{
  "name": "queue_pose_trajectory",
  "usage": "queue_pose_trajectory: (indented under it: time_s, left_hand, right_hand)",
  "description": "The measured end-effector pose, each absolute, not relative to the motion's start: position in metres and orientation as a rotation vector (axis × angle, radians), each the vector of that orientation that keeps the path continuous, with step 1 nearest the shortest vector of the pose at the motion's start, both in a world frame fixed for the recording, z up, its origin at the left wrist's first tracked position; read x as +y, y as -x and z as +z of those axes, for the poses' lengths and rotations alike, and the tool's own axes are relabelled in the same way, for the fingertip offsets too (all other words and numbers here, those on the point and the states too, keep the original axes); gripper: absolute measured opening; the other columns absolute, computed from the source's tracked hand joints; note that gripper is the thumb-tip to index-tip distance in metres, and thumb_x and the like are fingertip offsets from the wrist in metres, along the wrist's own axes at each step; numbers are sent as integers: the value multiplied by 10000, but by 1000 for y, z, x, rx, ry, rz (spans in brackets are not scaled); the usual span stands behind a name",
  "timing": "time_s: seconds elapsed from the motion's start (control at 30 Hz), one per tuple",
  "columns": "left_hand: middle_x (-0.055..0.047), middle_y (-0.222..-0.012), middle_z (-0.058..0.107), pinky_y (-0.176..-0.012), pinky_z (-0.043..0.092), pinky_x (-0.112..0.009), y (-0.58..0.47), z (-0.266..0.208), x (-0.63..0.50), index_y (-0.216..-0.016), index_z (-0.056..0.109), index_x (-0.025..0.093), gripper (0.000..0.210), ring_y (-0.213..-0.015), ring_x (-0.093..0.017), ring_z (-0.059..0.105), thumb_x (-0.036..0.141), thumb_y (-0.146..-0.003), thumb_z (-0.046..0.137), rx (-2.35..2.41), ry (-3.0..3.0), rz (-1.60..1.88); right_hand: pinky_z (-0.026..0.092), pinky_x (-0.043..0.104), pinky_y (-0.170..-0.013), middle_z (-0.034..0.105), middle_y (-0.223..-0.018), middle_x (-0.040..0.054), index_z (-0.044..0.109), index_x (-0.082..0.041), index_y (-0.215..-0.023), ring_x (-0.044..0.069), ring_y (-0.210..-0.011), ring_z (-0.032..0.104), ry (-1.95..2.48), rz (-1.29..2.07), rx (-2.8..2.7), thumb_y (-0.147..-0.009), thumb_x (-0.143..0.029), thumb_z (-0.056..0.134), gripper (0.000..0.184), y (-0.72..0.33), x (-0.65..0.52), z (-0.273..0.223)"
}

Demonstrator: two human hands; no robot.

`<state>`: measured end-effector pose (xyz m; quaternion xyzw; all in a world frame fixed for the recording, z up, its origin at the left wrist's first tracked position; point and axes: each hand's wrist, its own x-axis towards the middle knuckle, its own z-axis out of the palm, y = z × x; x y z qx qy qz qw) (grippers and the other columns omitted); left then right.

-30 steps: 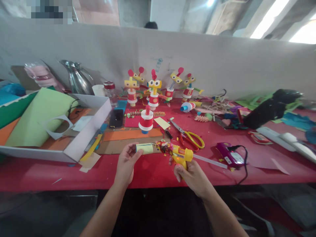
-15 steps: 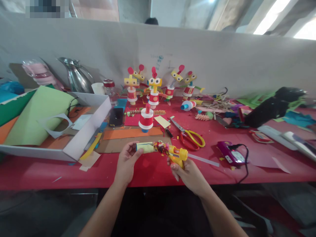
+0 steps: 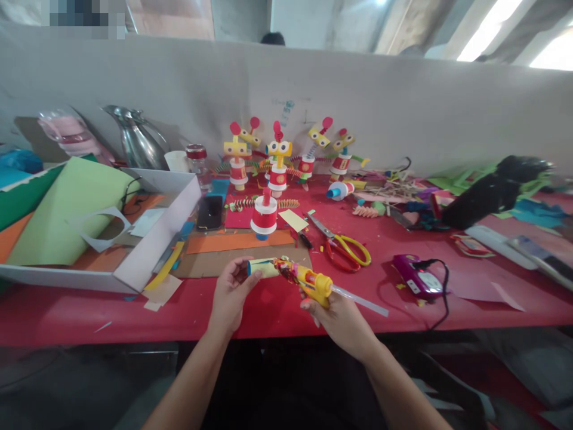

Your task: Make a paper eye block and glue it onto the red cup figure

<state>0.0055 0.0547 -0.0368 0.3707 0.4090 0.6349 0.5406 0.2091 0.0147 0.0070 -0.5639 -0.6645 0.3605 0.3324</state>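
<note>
My left hand [image 3: 233, 289] pinches a short paper tube [image 3: 264, 268], pale yellow outside with blue showing at its left end. In my right hand [image 3: 338, 319] is a yellow hot glue gun [image 3: 316, 285], its front crusted with red and multicoloured bits. The gun's tip meets the right end of the tube; whether glue is flowing I cannot tell. A clear glue stick [image 3: 362, 300] juts from the back of the gun. Just beyond my hands stands a red and white paper-cup body [image 3: 264, 216] with folded paper arms.
Several finished paper-cup figures [image 3: 278, 161] stand against the grey partition. Scissors [image 3: 342, 245] with red and yellow handles lie right of centre. A purple power socket [image 3: 418, 278] with a black cord sits at right, a white box [image 3: 156, 239] of coloured paper at left.
My right hand has tilted the glue gun, its back end now lower, with its nozzle against the paper tube. The glue stick swung down with it. My left hand has hardly moved.
</note>
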Motion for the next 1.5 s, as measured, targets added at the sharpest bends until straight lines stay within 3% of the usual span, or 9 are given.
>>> queue_pose_trajectory:
  time_s: [0.37, 1.1, 1.33, 1.5]
  left_hand:
    - [-15, -985, 676, -861, 468, -262, -5, -38, 53, -1009, 647, 212, 345, -933, -137, 624, 249, -700, 796, 971, -926, 1488]
    - [-10, -976, 674, -859, 467, -257, -6, -38, 54, -991, 655, 215, 321, -923, -131, 618, 232, -703, 794, 948, -897, 1523]
    - [-14, -974, 664, -849, 469, -249, -5, -40, 55, -989, 662, 210, 328, -927, -131, 607, 231, -692, 801, 968, -894, 1540]
    - [-14, -965, 668, -862, 467, -258, -4, -38, 54, -972, 665, 207, 337, -923, -130, 613, 229, -671, 815, 945, -839, 1572]
  right_hand:
    - [377, 248, -459, 480, -547, -48, 544, -207, -774, 123, -467, 442, 1426, 1080, -1699, -823, -402, 575, 204, -199, 12, 14]
    - [363, 245, -459, 454, -544, -54, 550, -205, -788, 121, -477, 418, 1440, 1092, -1665, -818, -448, 573, 246, -196, 13, 9]
    - [347, 255, -471, 449, -512, -47, 476, -219, -683, 120, -469, 408, 1519, 1025, -1697, -842, -481, 516, 308, -209, 12, 9]
    - [363, 265, -490, 468, -517, -42, 522, -207, -730, 130, -481, 436, 1587, 995, -1674, -848, -496, 512, 312, -215, 13, 4]
